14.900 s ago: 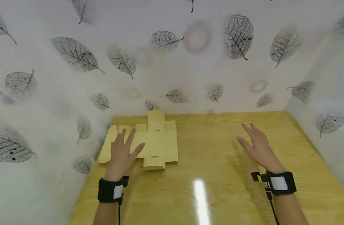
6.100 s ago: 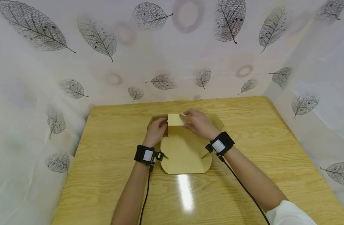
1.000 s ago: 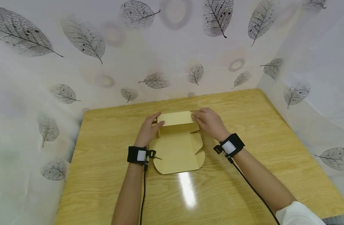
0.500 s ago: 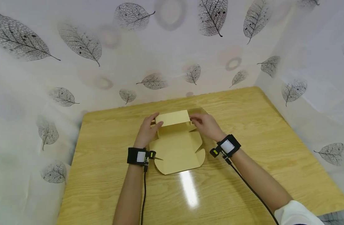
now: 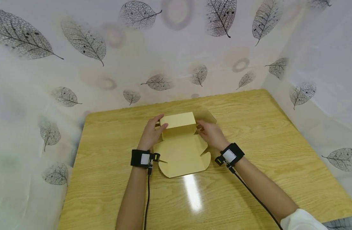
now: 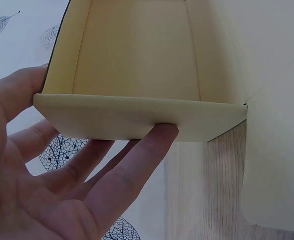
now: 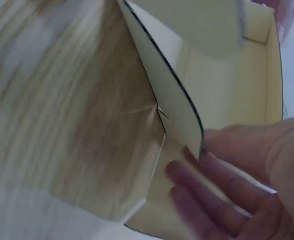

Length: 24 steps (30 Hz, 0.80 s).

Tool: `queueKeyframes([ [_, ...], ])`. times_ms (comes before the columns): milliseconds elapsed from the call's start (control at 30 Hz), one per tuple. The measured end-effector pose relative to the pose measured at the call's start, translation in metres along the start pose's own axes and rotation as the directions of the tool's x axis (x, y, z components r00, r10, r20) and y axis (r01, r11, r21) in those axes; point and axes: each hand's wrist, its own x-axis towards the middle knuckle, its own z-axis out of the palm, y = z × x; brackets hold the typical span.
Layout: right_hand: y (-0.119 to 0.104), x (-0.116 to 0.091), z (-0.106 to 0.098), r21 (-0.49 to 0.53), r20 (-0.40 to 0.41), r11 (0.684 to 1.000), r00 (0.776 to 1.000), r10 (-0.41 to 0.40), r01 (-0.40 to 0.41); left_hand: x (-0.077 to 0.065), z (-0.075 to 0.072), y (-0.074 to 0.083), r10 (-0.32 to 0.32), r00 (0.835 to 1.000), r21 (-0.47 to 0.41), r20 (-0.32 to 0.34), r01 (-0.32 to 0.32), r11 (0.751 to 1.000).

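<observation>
A partly folded yellowish cardboard box (image 5: pixel 181 158) lies mid-table, its far wall raised with a narrow panel (image 5: pixel 178 120) folded over on top. My left hand (image 5: pixel 150 133) holds the left end of this raised part, and the left wrist view shows its fingers around the end flap (image 6: pixel 132 117). At the right end, my right hand (image 5: pixel 212 134) pinches a side flap (image 7: pixel 179 102), thumb on one face and fingers on the other in the right wrist view. Behind the right hand a larger flap (image 5: pixel 206 116) sticks out. Near side flaps (image 5: pixel 205 160) stand partly up.
The box rests on a wood-grain table (image 5: pixel 107 179). A pale wall covering with leaf prints (image 5: pixel 176 48) borders the table behind and at both sides. Black straps with small cameras circle both wrists, and a cable (image 5: pixel 256 198) runs down along the right forearm.
The cardboard was flat at the left; it has been brought to the middle and partly folded. Lately the right hand has shifted from the top panel's corner down to the side flap; the left stays put.
</observation>
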Motion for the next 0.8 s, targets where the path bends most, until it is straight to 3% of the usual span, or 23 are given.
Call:
queueKeyframes([
  [133, 0.000, 0.000, 0.006, 0.045, -0.023, 0.999, 0.999, -0.022, 0.023, 0.000, 0.001, 0.000, 0.004, 1.000, 0.006, 0.007, -0.004, 1.000],
  [367, -0.002, -0.003, 0.010, 0.034, -0.037, 0.997, 0.997, -0.066, 0.067, -0.001, -0.003, 0.001, -0.002, 1.000, -0.005, 0.004, 0.002, 1.000],
  [800, -0.010, 0.000, 0.024, 0.009, -0.175, 0.999, 0.984, 0.034, -0.033, -0.002, -0.002, -0.005, -0.001, 1.000, -0.026, 0.010, 0.001, 1.000],
])
